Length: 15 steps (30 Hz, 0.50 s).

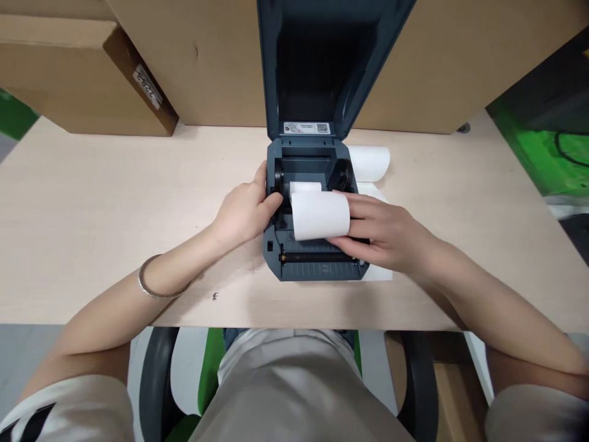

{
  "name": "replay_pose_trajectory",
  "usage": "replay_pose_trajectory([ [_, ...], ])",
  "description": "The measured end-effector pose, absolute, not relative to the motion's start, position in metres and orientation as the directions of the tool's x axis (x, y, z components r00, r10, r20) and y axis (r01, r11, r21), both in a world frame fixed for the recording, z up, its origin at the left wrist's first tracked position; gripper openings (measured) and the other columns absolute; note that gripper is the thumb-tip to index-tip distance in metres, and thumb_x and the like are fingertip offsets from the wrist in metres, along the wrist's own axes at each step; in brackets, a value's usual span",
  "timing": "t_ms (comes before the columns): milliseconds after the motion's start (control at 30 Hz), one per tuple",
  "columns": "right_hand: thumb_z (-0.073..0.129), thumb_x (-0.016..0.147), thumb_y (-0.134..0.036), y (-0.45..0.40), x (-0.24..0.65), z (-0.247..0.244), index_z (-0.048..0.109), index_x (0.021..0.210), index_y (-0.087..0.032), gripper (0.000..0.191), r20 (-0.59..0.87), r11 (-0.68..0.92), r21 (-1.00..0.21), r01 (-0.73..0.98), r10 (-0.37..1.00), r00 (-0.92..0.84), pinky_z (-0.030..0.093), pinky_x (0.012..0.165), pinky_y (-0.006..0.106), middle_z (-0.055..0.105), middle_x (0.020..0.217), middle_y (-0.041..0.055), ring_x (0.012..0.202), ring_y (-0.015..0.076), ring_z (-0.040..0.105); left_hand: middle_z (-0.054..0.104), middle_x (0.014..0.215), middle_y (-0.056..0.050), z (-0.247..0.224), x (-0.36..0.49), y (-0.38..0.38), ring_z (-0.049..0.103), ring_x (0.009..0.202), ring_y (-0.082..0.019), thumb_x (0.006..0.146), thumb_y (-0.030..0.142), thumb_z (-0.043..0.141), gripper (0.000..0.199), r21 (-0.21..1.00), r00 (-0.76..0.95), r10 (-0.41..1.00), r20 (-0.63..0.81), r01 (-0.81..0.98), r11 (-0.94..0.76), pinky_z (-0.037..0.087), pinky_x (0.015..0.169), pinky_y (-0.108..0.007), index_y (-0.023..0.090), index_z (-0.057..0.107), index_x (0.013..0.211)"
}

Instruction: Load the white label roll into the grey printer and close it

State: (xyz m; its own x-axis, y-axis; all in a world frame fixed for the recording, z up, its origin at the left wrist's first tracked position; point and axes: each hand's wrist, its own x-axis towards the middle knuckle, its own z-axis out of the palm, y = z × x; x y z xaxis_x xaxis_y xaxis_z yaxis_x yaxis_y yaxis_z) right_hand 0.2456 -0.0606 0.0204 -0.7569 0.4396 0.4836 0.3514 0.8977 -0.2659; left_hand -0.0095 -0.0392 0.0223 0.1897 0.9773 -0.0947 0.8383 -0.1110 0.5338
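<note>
A dark grey label printer (317,270) sits on the table with its lid (271,73) raised upright at the back. My left hand (243,209) grips the printer's left side, thumb over the rim and a finger along the outer wall. In my right hand (391,230) is a roll of white label paper (321,216), held by its right end over the open compartment. Part of its white strip or core shows just behind it, between the black roll holders. The far fingertips of my right hand are hidden behind the roll.
A second white paper roll (372,162) lies behind the printer's right side, with white sheet (380,273) showing beside the printer. Cardboard boxes (83,80) stand along the table's back. The table's front edge is close to my body, above a chair armrest (159,380).
</note>
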Motion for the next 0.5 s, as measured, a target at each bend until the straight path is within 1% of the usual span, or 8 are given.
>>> replay_pose_trajectory([
  [67,0.058,0.099,-0.025,-0.068,0.25,0.018,0.075,0.105,-0.024,0.018,0.459,0.91,-0.249,0.33,0.411,-0.788,0.049,0.124,0.043,0.069,0.136,0.0052,0.126,0.0183,0.067,0.078,0.1,-0.008,0.023,-0.008,-0.039,0.073,0.095,-0.032,0.09,0.036,0.041,0.077,0.519,0.165,0.978,-0.126,0.851,-0.077,0.057,0.089,-0.045,0.02,0.028,0.164],
  [100,0.06,0.099,-0.029,-0.072,0.251,0.016,0.073,0.113,-0.022,0.021,0.448,0.916,-0.245,0.319,0.398,-0.8,0.046,0.125,0.046,0.063,0.145,0.0083,0.135,0.0205,0.062,0.078,0.099,-0.008,0.024,-0.008,-0.039,0.073,0.093,-0.032,0.089,0.036,0.04,0.077,0.511,0.154,0.978,-0.141,0.857,-0.062,0.057,0.089,-0.045,0.02,0.028,0.164],
  [167,0.062,0.097,-0.038,-0.082,0.251,0.012,0.068,0.128,-0.02,0.036,0.436,0.914,-0.24,0.328,0.403,-0.805,0.042,0.128,0.05,0.055,0.153,0.011,0.147,0.0245,0.051,0.077,0.096,-0.008,0.025,-0.007,-0.039,0.072,0.092,-0.032,0.089,0.035,0.04,0.078,0.506,0.153,0.978,-0.145,0.86,-0.06,0.057,0.089,-0.046,0.018,0.028,0.164],
  [200,0.063,0.096,-0.042,-0.086,0.25,0.01,0.065,0.134,-0.02,0.043,0.438,0.914,-0.222,0.338,0.403,-0.803,0.04,0.129,0.051,0.056,0.153,0.0108,0.149,0.0256,0.049,0.076,0.095,-0.008,0.025,-0.007,-0.039,0.072,0.091,-0.032,0.089,0.035,0.04,0.078,0.506,0.154,0.978,-0.143,0.86,-0.062,0.057,0.088,-0.046,0.017,0.027,0.164],
  [267,0.063,0.096,-0.044,-0.093,0.247,0.006,0.062,0.138,-0.019,0.049,0.443,0.914,-0.147,0.379,0.403,-0.801,0.041,0.129,0.05,0.058,0.15,0.0099,0.147,0.0261,0.051,0.076,0.093,-0.008,0.025,-0.007,-0.04,0.072,0.089,-0.031,0.089,0.034,0.04,0.078,0.513,0.157,0.978,-0.139,0.856,-0.064,0.057,0.088,-0.046,0.016,0.027,0.164],
  [367,0.06,0.098,-0.042,-0.099,0.242,0.002,0.061,0.138,-0.018,0.047,0.45,0.918,-0.002,0.396,0.354,-0.82,0.049,0.124,0.046,0.061,0.147,0.0083,0.141,0.0242,0.057,0.075,0.09,-0.007,0.024,-0.007,-0.04,0.071,0.089,-0.03,0.088,0.034,0.041,0.078,0.536,0.16,0.979,-0.127,0.841,-0.068,0.057,0.09,-0.045,0.017,0.029,0.163],
  [433,0.053,0.101,-0.036,-0.102,0.241,0.001,0.063,0.134,-0.018,0.039,0.468,0.921,0.064,0.383,0.312,-0.827,0.052,0.122,0.042,0.064,0.144,0.0066,0.138,0.0226,0.06,0.075,0.089,-0.006,0.024,-0.008,-0.041,0.071,0.088,-0.029,0.088,0.034,0.042,0.077,0.546,0.157,0.98,-0.121,0.835,-0.066,0.057,0.09,-0.045,0.019,0.03,0.163],
  [500,0.048,0.102,-0.024,-0.104,0.24,0.0,0.065,0.13,-0.015,0.034,0.501,0.921,0.106,0.375,0.276,-0.821,0.054,0.119,0.041,0.067,0.14,0.0065,0.135,0.0221,0.062,0.076,0.091,-0.006,0.024,-0.008,-0.041,0.071,0.088,-0.029,0.088,0.034,0.043,0.076,0.549,0.151,0.981,-0.122,0.833,-0.06,0.057,0.09,-0.046,0.02,0.031,0.163],
])
